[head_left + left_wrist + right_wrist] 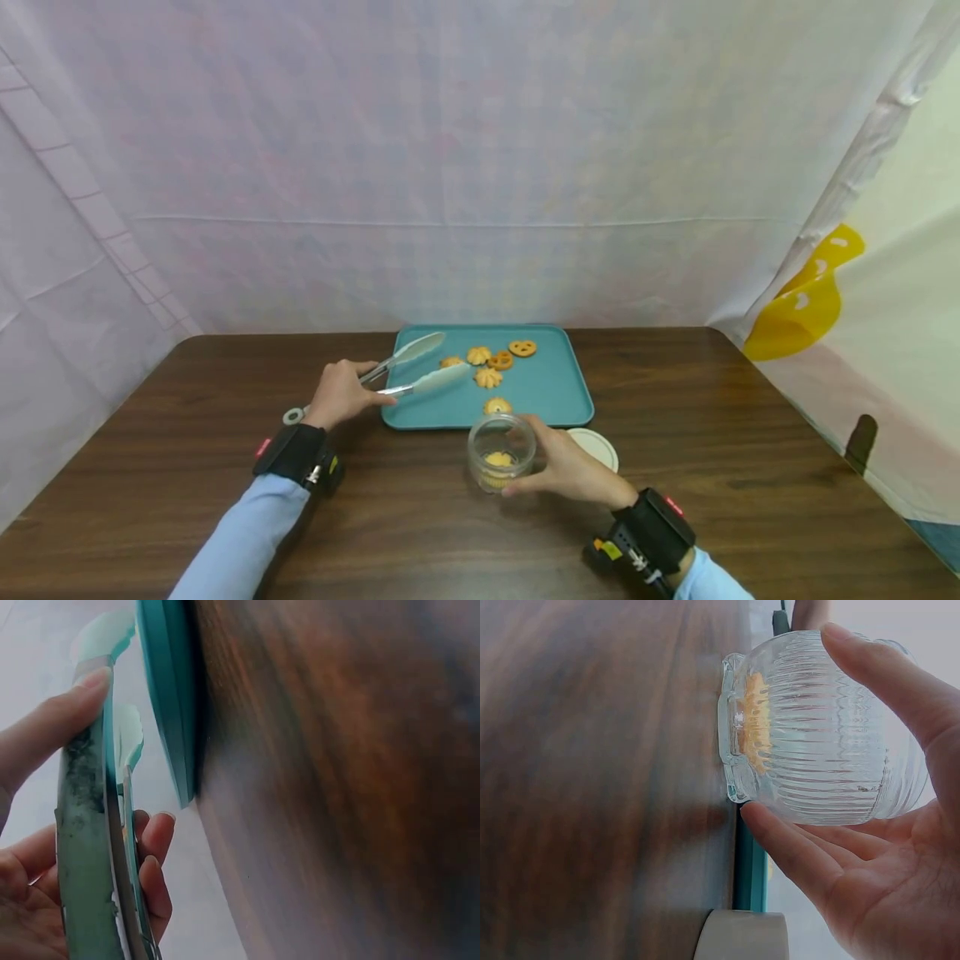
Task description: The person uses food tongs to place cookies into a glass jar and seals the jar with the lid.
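My left hand (343,395) holds a pair of tongs (90,825), thumb on one arm and fingers by the other. The tongs' pale tips (442,377) are spread apart over the left part of a blue-green tray (558,400). Several flower-shaped cookies (488,377) and two pretzel-shaped ones (522,348) lie on that tray. Just in front of it stands an upright, ribbed glass jar (825,742) with its top uncovered. My right hand (566,467) grips the jar from the right, thumb and fingers around its side. Inside, a yellow cookie (756,724) lies near the bottom.
A round whitish lid (596,448) lies on the brown wooden table (390,533), behind the right hand. At the left hand's wrist, a small ring (293,416) shows at the tongs' end. White cloth (450,167) hangs behind the table.
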Available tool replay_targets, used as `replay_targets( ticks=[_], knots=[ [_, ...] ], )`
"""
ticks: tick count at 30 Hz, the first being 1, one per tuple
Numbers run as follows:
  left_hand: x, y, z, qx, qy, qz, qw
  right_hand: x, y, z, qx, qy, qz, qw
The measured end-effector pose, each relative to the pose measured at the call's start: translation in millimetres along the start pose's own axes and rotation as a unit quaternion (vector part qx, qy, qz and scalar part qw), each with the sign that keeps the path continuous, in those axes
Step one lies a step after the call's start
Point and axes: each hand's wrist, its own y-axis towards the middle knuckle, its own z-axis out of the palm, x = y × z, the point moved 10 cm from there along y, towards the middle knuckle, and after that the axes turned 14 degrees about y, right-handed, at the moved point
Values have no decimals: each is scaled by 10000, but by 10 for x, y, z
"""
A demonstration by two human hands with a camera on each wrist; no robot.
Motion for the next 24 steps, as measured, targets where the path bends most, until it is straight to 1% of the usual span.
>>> replay_targets(
  ticks=[4,14,21,24],
  knots=[
    [-10,39,31,-5,97,22,10000,-6,-7,16,32,12,-12,10000],
    [-28,88,115,212,138,26,9997,-19,0,5,-39,-85,24,10000],
    [-6,93,168,538,-4,-149,9984,-11,-3,7,-4,-79,-45,10000],
    [-11,100,183,623,-7,-137,9980,23,-16,14,4,-33,-34,10000]
  ],
)
